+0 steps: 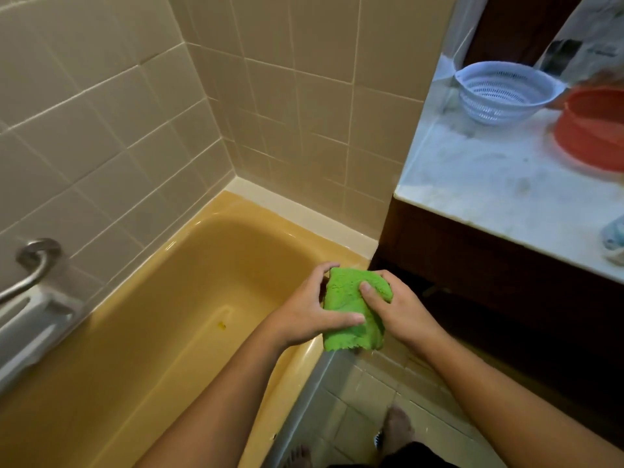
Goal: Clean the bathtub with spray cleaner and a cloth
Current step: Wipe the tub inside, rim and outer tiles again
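both hands — left hand [312,310], right hand [393,307] — grip the green cloth [351,312] over the bathtub [189,298]'s near rim, likely so drips fall in.

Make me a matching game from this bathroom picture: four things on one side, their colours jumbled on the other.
Things:
1. cloth
2. bathtub
3. strainer bowl
4. basin

Colours:
A. red-orange
B. bright green
C. mustard yellow
D. pale bluish white

Pairs: 1-B, 2-C, 3-D, 4-A.
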A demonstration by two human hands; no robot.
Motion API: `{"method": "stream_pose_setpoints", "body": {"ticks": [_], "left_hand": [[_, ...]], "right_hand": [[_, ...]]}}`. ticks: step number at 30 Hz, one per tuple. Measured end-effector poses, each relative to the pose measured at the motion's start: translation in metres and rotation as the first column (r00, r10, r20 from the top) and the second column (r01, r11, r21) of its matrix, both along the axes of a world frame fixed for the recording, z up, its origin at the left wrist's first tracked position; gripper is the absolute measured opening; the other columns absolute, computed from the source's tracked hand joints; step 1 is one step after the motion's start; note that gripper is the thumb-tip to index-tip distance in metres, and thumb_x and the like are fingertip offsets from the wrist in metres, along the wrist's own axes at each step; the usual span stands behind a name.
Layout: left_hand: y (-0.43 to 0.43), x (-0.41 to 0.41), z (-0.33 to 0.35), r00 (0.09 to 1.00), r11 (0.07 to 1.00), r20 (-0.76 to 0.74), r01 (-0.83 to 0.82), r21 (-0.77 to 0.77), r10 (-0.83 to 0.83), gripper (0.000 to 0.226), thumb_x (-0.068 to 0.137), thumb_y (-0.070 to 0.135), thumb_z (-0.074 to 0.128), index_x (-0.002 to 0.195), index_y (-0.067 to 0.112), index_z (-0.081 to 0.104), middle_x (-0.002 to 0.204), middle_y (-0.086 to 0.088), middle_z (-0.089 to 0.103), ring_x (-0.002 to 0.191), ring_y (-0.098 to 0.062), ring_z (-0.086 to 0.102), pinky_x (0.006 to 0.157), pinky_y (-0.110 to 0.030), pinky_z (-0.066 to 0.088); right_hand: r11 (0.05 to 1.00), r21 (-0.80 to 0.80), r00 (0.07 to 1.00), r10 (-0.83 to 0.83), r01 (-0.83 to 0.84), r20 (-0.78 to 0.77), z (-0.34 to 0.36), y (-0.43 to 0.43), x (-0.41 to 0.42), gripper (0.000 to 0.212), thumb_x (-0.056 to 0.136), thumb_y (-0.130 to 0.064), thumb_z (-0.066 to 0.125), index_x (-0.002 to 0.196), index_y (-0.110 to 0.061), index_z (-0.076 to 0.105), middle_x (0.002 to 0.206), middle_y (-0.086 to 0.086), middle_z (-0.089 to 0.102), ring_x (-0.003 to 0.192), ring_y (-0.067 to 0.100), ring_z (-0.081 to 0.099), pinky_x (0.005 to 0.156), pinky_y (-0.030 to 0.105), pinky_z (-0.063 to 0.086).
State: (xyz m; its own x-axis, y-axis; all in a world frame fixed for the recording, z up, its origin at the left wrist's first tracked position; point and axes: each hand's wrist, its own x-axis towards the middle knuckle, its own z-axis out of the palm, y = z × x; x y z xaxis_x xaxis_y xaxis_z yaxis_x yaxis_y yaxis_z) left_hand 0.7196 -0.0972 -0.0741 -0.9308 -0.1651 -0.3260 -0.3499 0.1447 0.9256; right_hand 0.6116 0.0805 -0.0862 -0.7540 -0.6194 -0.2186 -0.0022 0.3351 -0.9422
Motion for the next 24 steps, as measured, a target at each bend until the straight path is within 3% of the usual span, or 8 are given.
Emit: {"method": "stream_pose_setpoints", "body": {"ticks": [3,5,9,14,16,19,22,24], "left_hand": [[0.019,-0.027,-0.016,0.989,0.987,0.024,-0.147,0.061,0.146,0.083,0.078,0.022,0.091,0.143,0.036,0.043,0.125,-0.002,0.061,0.108,-0.012,0.067,0.089,-0.034,0.061],[0.028,-0.043,-0.030,0.965,0.964,0.044,-0.259,0.059,0.257,0.071,0.083,0.017,0.086,0.138,0.038,0.047,0.120,-0.005,0.063,0.102,-0.014,0.068,0.083,-0.034,0.062],[0.032,-0.070,-0.060,0.904,0.908,0.095,-0.419,0.000,0.417,0.068,0.088,0.026,0.082,0.144,0.038,0.046,0.118,0.004,0.066,0.101,-0.012,0.069,0.086,-0.040,0.062],[0.011,-0.109,-0.109,0.860,0.868,0.132,-0.475,-0.147,0.493,0.056,0.092,0.036,0.076,0.143,0.032,0.052,0.115,0.007,0.066,0.103,-0.012,0.067,0.090,-0.043,0.059],[0.001,-0.125,-0.134,0.863,0.872,0.160,-0.445,-0.203,0.478,0.051,0.095,0.034,0.073,0.142,0.030,0.054,0.116,0.007,0.067,0.105,-0.014,0.066,0.093,-0.042,0.058],[-0.008,-0.141,-0.184,0.874,0.866,0.186,-0.376,-0.328,0.450,0.049,0.098,0.032,0.068,0.145,0.028,0.052,0.127,0.000,0.067,0.113,-0.022,0.064,0.097,-0.040,0.054],[-0.006,-0.144,-0.234,0.855,0.817,0.273,-0.257,-0.517,0.442,0.048,0.101,0.031,0.062,0.147,0.031,0.050,0.130,-0.003,0.065,0.116,-0.028,0.060,0.090,-0.037,0.048],[0.003,-0.145,-0.255,0.807,0.726,0.311,-0.199,-0.658,0.502,0.046,0.102,0.029,0.058,0.146,0.036,0.049,0.134,0.003,0.062,0.127,-0.028,0.051,0.093,-0.040,0.040]], "right_hand": [[0.999,0.031,0.998,-0.015,0.014,0.055,-0.018,0.003,-0.039,0.016,0.100,-0.041,0.066,0.113,-0.032,0.061,0.103,-0.002,0.073,0.094,0.016,0.072,0.086,0.047,0.061],[0.998,0.067,0.998,0.013,-0.017,0.060,-0.032,0.002,-0.061,0.018,0.099,-0.044,0.066,0.113,-0.036,0.058,0.107,-0.001,0.071,0.097,0.018,0.072,0.087,0.051,0.061],[0.983,0.149,0.995,0.099,-0.102,0.033,-0.059,-0.010,-0.095,0.021,0.099,-0.045,0.065,0.116,-0.035,0.059,0.110,-0.007,0.070,0.098,0.012,0.070,0.089,0.046,0.060],[0.945,0.277,0.985,0.170,-0.175,0.042,-0.109,-0.031,-0.136,0.026,0.100,-0.048,0.063,0.121,-0.034,0.062,0.109,-0.008,0.070,0.091,0.012,0.070,0.088,0.044,0.060],[0.919,0.341,0.979,0.199,-0.199,0.035,-0.129,-0.040,-0.152,0.028,0.101,-0.048,0.060,0.125,-0.033,0.061,0.111,-0.008,0.069,0.085,0.008,0.068,0.082,0.032,0.059],[0.858,0.442,0.959,0.283,-0.261,0.017,-0.166,-0.053,-0.177,0.028,0.105,-0.041,0.055,0.129,-0.027,0.061,0.098,-0.007,0.064,0.074,0.004,0.059,0.066,0.017,0.046],[0.813,0.511,0.922,0.376,-0.279,-0.096,-0.208,-0.063,-0.205,0.034,0.107,-0.037,0.053,0.134,-0.018,0.062,0.117,0.000,0.065,0.102,0.013,0.060,0.087,0.027,0.048],[0.790,0.543,0.862,0.459,-0.285,-0.214,-0.240,-0.073,-0.225,0.037,0.108,-0.035,0.048,0.138,-0.017,0.059,0.134,0.003,0.061,0.126,0.021,0.051,0.105,0.038,0.044]]}}
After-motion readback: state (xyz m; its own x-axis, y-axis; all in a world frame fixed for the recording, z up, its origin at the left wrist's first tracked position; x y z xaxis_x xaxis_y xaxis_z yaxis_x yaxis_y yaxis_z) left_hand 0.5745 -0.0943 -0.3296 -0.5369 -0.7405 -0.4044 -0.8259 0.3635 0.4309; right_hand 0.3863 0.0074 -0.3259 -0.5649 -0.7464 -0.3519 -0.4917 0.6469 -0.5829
